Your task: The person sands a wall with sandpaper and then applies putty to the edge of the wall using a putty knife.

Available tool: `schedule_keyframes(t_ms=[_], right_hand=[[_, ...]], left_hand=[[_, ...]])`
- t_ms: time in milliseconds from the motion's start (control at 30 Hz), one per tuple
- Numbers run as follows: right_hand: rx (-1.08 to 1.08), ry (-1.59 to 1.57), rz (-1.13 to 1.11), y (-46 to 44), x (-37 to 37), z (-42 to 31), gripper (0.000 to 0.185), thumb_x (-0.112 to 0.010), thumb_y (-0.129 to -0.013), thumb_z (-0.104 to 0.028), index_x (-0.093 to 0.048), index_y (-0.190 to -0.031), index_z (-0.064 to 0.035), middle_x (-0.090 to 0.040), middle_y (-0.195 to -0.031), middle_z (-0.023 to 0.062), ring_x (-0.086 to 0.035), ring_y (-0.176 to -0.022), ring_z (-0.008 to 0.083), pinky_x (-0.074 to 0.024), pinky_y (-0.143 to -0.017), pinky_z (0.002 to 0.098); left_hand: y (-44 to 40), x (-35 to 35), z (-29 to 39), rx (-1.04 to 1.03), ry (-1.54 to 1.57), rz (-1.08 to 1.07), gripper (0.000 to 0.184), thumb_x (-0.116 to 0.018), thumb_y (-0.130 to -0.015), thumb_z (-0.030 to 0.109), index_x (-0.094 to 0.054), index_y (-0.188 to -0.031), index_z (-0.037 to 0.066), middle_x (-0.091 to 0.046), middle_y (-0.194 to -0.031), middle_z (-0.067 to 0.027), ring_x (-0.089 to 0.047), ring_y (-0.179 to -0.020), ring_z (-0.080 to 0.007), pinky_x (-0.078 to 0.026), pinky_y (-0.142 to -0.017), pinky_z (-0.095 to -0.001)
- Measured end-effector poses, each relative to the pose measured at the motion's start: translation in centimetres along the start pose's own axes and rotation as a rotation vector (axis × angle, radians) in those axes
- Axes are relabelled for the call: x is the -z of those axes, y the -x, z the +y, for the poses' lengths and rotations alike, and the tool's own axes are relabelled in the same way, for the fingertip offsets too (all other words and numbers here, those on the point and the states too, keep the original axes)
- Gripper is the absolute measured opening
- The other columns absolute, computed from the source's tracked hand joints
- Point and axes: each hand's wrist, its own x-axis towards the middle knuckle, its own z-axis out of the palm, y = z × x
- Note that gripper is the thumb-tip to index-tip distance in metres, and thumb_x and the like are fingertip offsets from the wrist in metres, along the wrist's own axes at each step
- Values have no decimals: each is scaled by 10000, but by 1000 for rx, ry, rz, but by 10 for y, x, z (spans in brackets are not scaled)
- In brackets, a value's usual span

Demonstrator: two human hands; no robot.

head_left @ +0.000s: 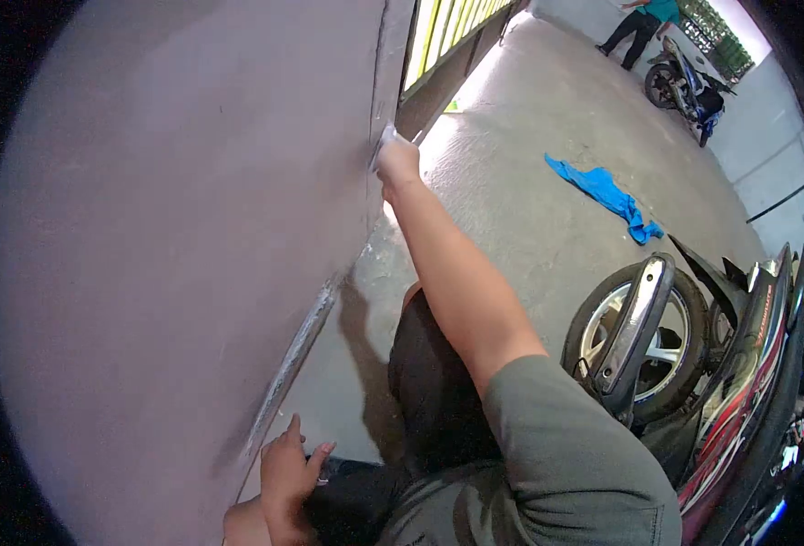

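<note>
My right hand (399, 164) reaches out at the end of a stretched arm and is closed on a thin whitish piece of cloth or paper (387, 136). It presses at the wall's vertical edge, beside the gate; most of the piece is hidden by the hand. Low in the view, my left hand (291, 469) hovers near my knee and the foot of the wall (192, 227), its fingers apart and holding nothing. Whether it touches the knee I cannot tell.
A parked motorbike (738, 364) stands close on my right. A blue cloth (602, 189) lies on the concrete floor (511, 182). Farther back are a second motorbike (684, 86) and a standing person (643, 27). A barred gate (447, 41) adjoins the wall's edge.
</note>
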Motion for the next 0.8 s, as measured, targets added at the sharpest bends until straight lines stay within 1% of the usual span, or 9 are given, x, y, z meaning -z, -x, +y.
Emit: schedule_keyframes(t_ms=[67,100,200,300,433,533,600,633,800], right_hand=[[-95,-29,75,-10,1,1,339,-580,-988,-338,-694,-1106,-41,-673,-945,53,-582,-784,162,-431,-676,280],[-85,-127,31,-4,0,4,290,-598,-961,-299,-697,-1094,-61,-674,-952,44,-592,-801,174,-443,-700,332],[-27,-133,-125,-1,4,8,298,-595,-950,-296,-691,-1124,-73,-676,-1007,34,-594,-881,187,-440,-786,378],[-117,-93,-2,-4,4,-2,299,-598,-956,-295,-686,-1145,-80,-683,-1046,36,-602,-965,195,-434,-861,397],[-224,-181,-106,22,1,-13,255,-596,-954,-256,-680,-1123,-84,-678,-1019,27,-604,-932,186,-441,-844,385],[-165,-93,-17,6,5,-6,242,-590,-957,-233,-665,-1149,-105,-667,-1076,25,-602,-974,198,-434,-879,415],[-237,-155,-56,20,2,-16,257,-583,-959,-216,-648,-1180,-103,-656,-1076,23,-591,-966,197,-433,-884,408],[-168,-199,-175,49,1,-31,261,-572,-980,-235,-641,-1191,-98,-656,-1090,34,-599,-972,200,-441,-881,396],[-154,-94,-151,25,5,-19,318,-530,-1023,-281,-591,-1293,-125,-633,-1213,41,-580,-1065,205,-422,-921,412]], left_hand=[[-1,4,4,-33,-61,-9,825,-692,-871,447,-416,-1415,-109,-683,-1073,-249,-649,-1019,-399,-466,-933,-467],[-3,2,1,-30,-62,-6,825,-692,-871,447,-416,-1415,-109,-683,-1073,-249,-649,-1019,-399,-466,-933,-467],[-6,-3,-6,-78,-75,-8,844,-674,-875,483,-416,-1407,-120,-688,-1054,-243,-650,-998,-403,-466,-919,-473],[-4,-5,-5,-44,-93,-14,862,-670,-870,498,-415,-1400,-133,-691,-1032,-241,-651,-981,-403,-467,-905,-477],[-4,-5,-6,-60,-65,10,868,-666,-863,512,-425,-1393,-131,-692,-1009,-243,-652,-968,-397,-466,-885,-476],[-2,-7,-1,-64,-80,28,866,-668,-860,513,-429,-1394,-125,-690,-999,-240,-649,-966,-393,-451,-900,-484],[-4,-5,0,-67,-92,46,865,-670,-858,514,-431,-1395,-122,-690,-995,-238,-647,-966,-392,-441,-912,-489],[-4,-6,-1,-73,-84,37,861,-667,-861,514,-433,-1395,-120,-688,-998,-238,-644,-972,-390,-431,-924,-495],[-2,-6,1,-43,-103,9,849,-662,-869,514,-438,-1396,-113,-681,-1023,-245,-638,-988,-393,-417,-948,-496]])
